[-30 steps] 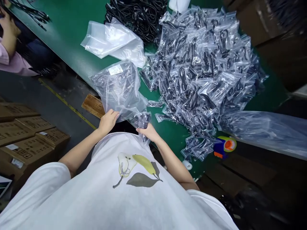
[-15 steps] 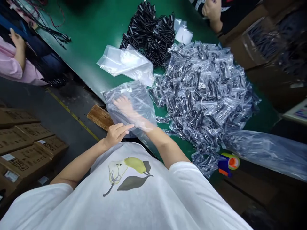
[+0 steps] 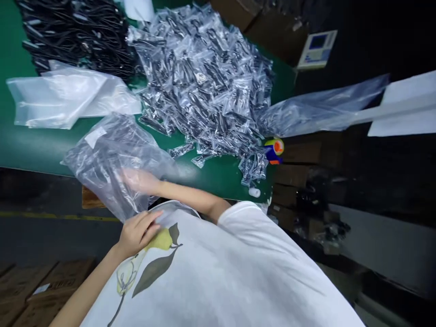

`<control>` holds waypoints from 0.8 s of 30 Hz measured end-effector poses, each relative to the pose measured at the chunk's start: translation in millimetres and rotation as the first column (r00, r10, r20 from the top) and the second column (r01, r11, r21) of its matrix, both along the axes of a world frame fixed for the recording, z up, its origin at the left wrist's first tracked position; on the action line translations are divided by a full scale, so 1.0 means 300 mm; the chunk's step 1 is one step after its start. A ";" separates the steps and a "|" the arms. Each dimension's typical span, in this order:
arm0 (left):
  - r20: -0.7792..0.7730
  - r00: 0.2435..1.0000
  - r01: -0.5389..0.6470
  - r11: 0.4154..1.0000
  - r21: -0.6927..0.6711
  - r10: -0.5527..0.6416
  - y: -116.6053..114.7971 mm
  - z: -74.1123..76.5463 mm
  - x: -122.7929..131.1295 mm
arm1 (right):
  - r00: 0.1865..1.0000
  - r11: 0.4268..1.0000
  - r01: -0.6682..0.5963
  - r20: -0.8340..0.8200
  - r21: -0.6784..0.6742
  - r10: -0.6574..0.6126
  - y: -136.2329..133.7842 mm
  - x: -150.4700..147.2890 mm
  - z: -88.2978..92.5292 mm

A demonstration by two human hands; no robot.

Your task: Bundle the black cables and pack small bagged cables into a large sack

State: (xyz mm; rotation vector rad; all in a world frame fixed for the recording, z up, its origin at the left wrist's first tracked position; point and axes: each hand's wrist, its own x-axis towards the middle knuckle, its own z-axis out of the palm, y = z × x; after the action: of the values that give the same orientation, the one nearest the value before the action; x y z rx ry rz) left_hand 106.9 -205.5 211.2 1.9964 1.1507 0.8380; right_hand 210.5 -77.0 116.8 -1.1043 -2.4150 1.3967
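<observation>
A large clear plastic bag (image 3: 105, 154) with a white label and dark contents lies at the near edge of the green table (image 3: 30, 147). My right hand (image 3: 141, 180) is inside the bag, seen through the plastic; its fingers are blurred. At the bag's lower edge my left hand (image 3: 136, 232) pinches the plastic near my shirt. Beyond and to the right is a big pile of small bagged black cables (image 3: 204, 77).
Flat clear bags (image 3: 57, 97) lie at the left below black cables (image 3: 81, 36). A tape dispenser (image 3: 274, 150) and a small white roll (image 3: 254, 192) sit near the right edge. Long plastic sheeting (image 3: 313, 106) extends rightward. Cartons (image 3: 47, 286) stand lower left.
The view has swung to the right, so the table items appear further left. My right hand has drawn back toward the bag's opening. My left hand stays at the bag's near edge.
</observation>
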 end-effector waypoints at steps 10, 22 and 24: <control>-0.103 0.980 -0.181 0.554 -0.813 0.170 0.487 -0.390 0.644 | 0.724 0.830 0.550 0.445 0.088 -0.527 -0.046 0.922 -0.181; -0.250 0.876 -0.462 0.570 -0.679 0.412 0.356 -0.608 0.688 | 0.662 0.689 0.723 0.337 -0.052 -0.669 -0.368 1.015 -0.311; -0.191 0.882 -0.422 0.544 -0.725 0.430 0.322 -0.611 0.714 | 0.671 0.686 0.725 0.287 -0.064 -0.683 -0.375 1.042 -0.308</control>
State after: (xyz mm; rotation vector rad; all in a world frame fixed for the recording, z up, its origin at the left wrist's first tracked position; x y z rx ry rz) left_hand 321.1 -109.0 27.7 1.0131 1.6773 0.4450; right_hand 523.2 -189.6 24.6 -2.0718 -1.6321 1.2322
